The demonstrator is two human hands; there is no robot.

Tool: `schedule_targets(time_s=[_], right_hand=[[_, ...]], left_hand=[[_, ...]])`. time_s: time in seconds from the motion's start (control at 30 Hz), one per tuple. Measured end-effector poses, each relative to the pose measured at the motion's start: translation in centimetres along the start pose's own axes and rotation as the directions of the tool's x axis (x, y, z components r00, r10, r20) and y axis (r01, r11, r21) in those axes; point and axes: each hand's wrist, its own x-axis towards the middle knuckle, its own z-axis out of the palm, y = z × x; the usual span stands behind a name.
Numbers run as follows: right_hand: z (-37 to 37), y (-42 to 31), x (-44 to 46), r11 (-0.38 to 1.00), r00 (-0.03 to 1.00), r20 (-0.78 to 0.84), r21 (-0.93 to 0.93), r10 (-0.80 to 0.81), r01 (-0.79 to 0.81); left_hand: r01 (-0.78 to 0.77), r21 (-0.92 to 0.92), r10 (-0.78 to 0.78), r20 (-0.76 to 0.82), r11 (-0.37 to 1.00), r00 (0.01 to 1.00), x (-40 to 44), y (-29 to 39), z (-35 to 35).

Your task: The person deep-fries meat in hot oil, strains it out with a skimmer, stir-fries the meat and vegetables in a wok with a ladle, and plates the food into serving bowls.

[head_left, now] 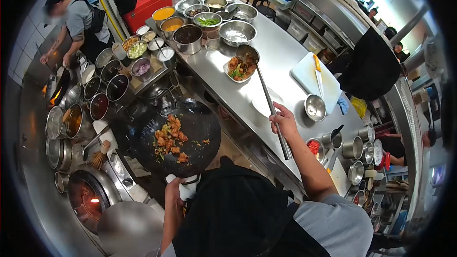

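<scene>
My left hand (pixel 177 191) is closed on the wok's handle through a folded white cloth (pixel 188 189). The black wok (pixel 143 154) is held beside the counter, with browned fried pieces (pixel 170 135) and bits of green in its middle. In my right hand (pixel 284 123) is the long handle of a metal ladle (pixel 263 83). Its bowl is over a white dish (pixel 239 80) on the steel counter, which holds more of the same food. Whether the ladle touches the food I cannot tell. A white plate (pixel 266 103) lies beside the ladle's handle.
A lit burner (pixel 90 197) is at lower left. Pots of sauces (pixel 99 106) and a bamboo brush (pixel 101 154) stand along the stove. Steel bowls (pixel 238 32) crowd the counter's far end. A knife (pixel 319 76) lies on a cutting board (pixel 304 74). A co-worker (pixel 83 21) works at upper left.
</scene>
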Motion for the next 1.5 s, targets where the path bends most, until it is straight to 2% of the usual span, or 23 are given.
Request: schedule_targets(time_s=[0.23, 0.33, 0.53, 0.6, 0.67, 0.7, 0.73, 0.8, 0.93, 1.0, 1.03, 1.07, 1.1, 1.13, 1.17, 1.2, 1.23, 1.27, 1.3, 1.33, 1.4, 1.47, 1.5], right_hand=[[-0.5, 1.1, 0.6, 0.989, 0.998, 0.031, 0.138, 0.046, -0.050], [0.2, 2.0, 0.3, 0.977, 1.000, 0.005, 0.213, 0.003, -0.004], [-0.1, 2.9, 1.6, 0.904, 0.998, 0.033, 0.426, -0.056, 0.036], [-0.1, 2.9, 1.9, 0.817, 0.999, 0.041, 0.576, -0.034, 0.004], [-0.1, 3.1, 2.0, 0.784, 0.994, 0.082, 0.621, -0.077, 0.009], [-0.2, 3.1, 2.1, 0.720, 0.990, 0.117, 0.694, -0.076, -0.026], [-0.3, 3.1, 2.3, 0.648, 0.985, 0.153, 0.759, -0.080, -0.065], [-0.5, 2.8, 2.1, 0.632, 0.979, 0.183, 0.771, -0.091, -0.085], [0.8, 1.3, -3.9, 0.770, 0.945, 0.303, 0.630, -0.124, -0.101], [2.3, 0.8, -8.5, 0.866, 0.927, 0.354, 0.494, -0.121, -0.076], [3.1, 1.3, -10.5, 0.913, 0.941, 0.336, 0.397, -0.048, -0.095], [3.6, 2.8, -11.5, 0.909, 0.930, 0.367, 0.392, -0.017, -0.139], [4.1, 4.1, -12.5, 0.962, 0.902, 0.432, 0.247, -0.002, -0.117], [4.5, 5.2, -13.2, 0.993, 0.870, 0.493, 0.102, 0.006, -0.065], [5.5, 6.1, -13.6, 0.992, 0.868, 0.488, 0.028, 0.094, -0.123], [6.9, 6.1, -13.2, 0.998, 0.867, 0.496, -0.027, 0.057, -0.050], [8.1, 6.7, -11.7, 0.995, 0.865, 0.502, -0.081, -0.009, 0.058], [9.3, 7.4, -10.4, 0.979, 0.861, 0.504, -0.130, -0.072, 0.159], [10.4, 6.9, -9.9, 0.977, 0.856, 0.510, -0.125, -0.086, 0.173], [11.6, 6.1, -8.8, 0.981, 0.873, 0.471, -0.075, -0.123, 0.179], [11.8, 4.0, -8.1, 0.981, 0.890, 0.420, 0.006, -0.179, 0.194], [10.0, 1.5, -9.5, 0.966, 0.899, 0.376, -0.039, -0.223, 0.256], [8.9, 0.7, -10.6, 0.952, 0.897, 0.364, -0.073, -0.252, 0.297]], left_hand=[[0.030, -0.031, -0.028, 0.059, 0.999, 0.998, 2.6, -1.1, -3.2], [0.023, -0.100, -0.014, 0.098, 0.995, 0.995, 3.0, -1.3, -3.8], [-0.016, -0.011, 0.017, 0.095, 1.000, 0.995, 1.8, -0.9, -4.2], [-0.007, 0.034, 0.004, 0.083, 0.999, 0.997, 2.0, -0.7, -4.5], [0.051, 0.070, -0.056, 0.065, 0.996, 0.996, 2.5, -0.9, -5.0], [0.020, 0.085, -0.023, 0.030, 0.996, 0.999, 1.9, -0.6, -4.6], [-0.030, 0.075, 0.023, 0.096, 0.997, 0.995, 3.5, -1.4, -5.6], [-0.047, 0.219, 0.030, 0.078, 0.975, 0.996, 5.8, -2.2, -7.3], [-0.067, 0.255, 0.040, 0.111, 0.965, 0.993, 5.7, -1.6, -7.4], [0.020, 0.271, -0.054, 0.120, 0.963, 0.991, 2.3, 0.9, -5.3], [0.005, 0.174, -0.037, 0.180, 0.985, 0.983, 3.4, 0.6, -5.8], [0.079, 0.040, -0.087, 0.257, 0.996, 0.962, 1.8, 2.2, -4.9], [0.026, 0.168, -0.056, 0.178, 0.985, 0.982, -3.0, 5.4, -1.2], [0.129, 0.020, -0.126, 0.409, 0.991, 0.904, 1.7, 5.2, -3.4], [-0.055, -0.119, 0.096, 0.382, 0.991, 0.919, -2.2, 7.7, 1.1], [-0.048, 0.007, 0.034, 0.598, 0.999, 0.801, -0.1, 10.1, 0.8], [-0.165, -0.071, 0.176, 0.561, 0.984, 0.809, -1.1, 11.9, 4.5], [-0.007, -0.032, 0.021, 0.488, 0.999, 0.872, -0.7, 14.5, 6.0], [-0.039, 0.010, 0.028, 0.518, 0.999, 0.855, 3.4, 15.8, 6.3], [-0.021, -0.135, 0.098, 0.596, 0.991, 0.797, 4.8, 16.2, 7.5], [-0.075, -0.066, 0.100, 0.574, 0.995, 0.813, 6.7, 14.7, 6.3], [-0.128, -0.097, 0.155, 0.370, 0.987, 0.916, 4.9, 10.2, 4.0], [-0.279, -0.020, 0.265, 0.384, 0.960, 0.885, 4.3, 8.0, 2.7]])
